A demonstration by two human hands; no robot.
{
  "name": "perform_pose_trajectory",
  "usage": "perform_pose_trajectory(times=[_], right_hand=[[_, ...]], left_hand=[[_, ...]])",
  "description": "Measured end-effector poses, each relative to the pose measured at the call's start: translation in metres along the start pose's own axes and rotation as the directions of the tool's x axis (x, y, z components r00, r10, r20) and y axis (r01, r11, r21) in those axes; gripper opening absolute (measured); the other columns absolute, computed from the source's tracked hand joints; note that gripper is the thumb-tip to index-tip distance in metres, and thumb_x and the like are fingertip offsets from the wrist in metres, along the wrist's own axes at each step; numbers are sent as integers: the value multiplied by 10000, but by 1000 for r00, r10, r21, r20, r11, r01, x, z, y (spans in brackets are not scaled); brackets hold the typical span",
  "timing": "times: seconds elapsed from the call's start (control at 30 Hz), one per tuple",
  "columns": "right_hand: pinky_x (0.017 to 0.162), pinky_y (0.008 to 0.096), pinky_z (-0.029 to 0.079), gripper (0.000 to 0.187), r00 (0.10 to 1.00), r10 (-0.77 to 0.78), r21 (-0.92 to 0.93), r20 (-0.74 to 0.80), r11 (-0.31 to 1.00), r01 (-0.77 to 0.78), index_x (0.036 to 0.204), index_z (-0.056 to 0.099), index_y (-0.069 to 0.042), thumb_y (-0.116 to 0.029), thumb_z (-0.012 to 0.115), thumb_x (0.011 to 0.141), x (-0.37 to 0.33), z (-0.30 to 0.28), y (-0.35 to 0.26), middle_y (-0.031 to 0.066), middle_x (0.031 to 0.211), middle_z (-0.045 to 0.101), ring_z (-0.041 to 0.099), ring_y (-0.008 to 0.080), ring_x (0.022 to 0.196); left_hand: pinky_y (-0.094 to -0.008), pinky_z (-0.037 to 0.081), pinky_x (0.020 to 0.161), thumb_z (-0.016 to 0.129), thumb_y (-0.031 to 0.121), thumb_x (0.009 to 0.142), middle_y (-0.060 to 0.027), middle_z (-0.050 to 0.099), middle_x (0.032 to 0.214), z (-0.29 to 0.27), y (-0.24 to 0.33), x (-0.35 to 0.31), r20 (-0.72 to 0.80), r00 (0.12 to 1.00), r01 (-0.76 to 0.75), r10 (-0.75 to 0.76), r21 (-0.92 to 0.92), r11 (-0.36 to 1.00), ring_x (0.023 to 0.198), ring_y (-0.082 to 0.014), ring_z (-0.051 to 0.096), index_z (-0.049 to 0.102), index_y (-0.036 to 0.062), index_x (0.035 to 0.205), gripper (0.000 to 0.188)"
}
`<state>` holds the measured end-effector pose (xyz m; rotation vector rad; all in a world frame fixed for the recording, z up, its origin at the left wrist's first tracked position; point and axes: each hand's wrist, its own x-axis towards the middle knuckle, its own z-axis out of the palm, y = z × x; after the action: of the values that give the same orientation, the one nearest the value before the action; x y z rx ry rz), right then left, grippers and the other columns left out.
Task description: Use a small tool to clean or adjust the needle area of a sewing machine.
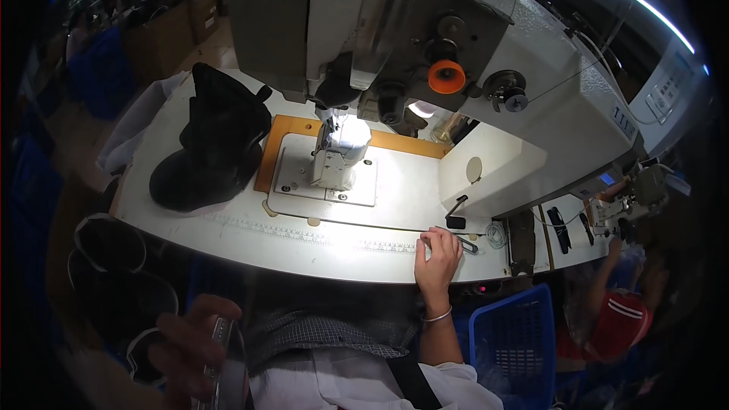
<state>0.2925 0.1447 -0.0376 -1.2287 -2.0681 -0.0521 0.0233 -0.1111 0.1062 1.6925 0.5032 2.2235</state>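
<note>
In my left hand at the lower left is a slim phone with a silver edge, seen nearly edge-on. The fingers are bent around it; its screen is out of sight. My right hand rests on the front part of the white sewing table, fingers extended and slightly bent downward. A small metal hand tool lies beside and partly under those fingers; its kind is unclear. Before me stands an industrial sewing machine with a lit raised bed. Black caps sit piled to its left.
A ruler strip runs along the table front. Right of my hand lie a coiled thin cord and black snips. A blue basket stands below right. Another person in red sits at the right.
</note>
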Motion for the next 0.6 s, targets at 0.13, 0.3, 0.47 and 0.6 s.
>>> perform_pose_trajectory(times=[0.13, 0.3, 0.47, 0.6], right_hand=[[992, 447, 378, 144, 1000, -10, -8, 5, 1000, 10, 910, 653, -68, -113, 719, 791, 0, 0, 1, 92, 1032, 618, 561, 289, 1042], [995, 446, 378, 142, 1000, -21, -11, 7, 1000, 21, 910, 649, -68, -111, 716, 793, 0, 2, 1, 91, 1026, 620, 563, 286, 1037], [979, 441, 380, 125, 1000, -22, 0, -3, 1000, 22, 913, 642, -64, -77, 696, 801, 0, 1, 1, 102, 1024, 630, 572, 309, 1026], [985, 444, 379, 134, 1000, -17, -15, -4, 1000, 17, 914, 647, -64, -98, 706, 798, -1, 2, 2, 97, 1026, 628, 569, 298, 1031]], left_hand=[[-583, 433, 1019, 672, 462, 916, -68, 528, 1054, 3, 1, 3, -18, 997, 75, -75, -29, 997, 995, -163, 583, 633, 203, 1021, 282], [-584, 435, 1017, 678, 455, 914, -65, 524, 1045, 2, -6, -1, -7, 999, -34, 34, -2, 999, 981, -164, 588, 634, 205, 1016, 274], [-577, 444, 1010, 689, 468, 906, -63, 520, 1052, 1, 3, -3, -30, 993, 112, -112, -6, 994, 1000, -161, 581, 640, 210, 1012, 283], [-574, 449, 1004, 686, 479, 906, -59, 519, 1055, 0, 2, -4, -8, 993, 115, -115, -14, 993, 1014, -167, 579, 643, 212, 1019, 293]])
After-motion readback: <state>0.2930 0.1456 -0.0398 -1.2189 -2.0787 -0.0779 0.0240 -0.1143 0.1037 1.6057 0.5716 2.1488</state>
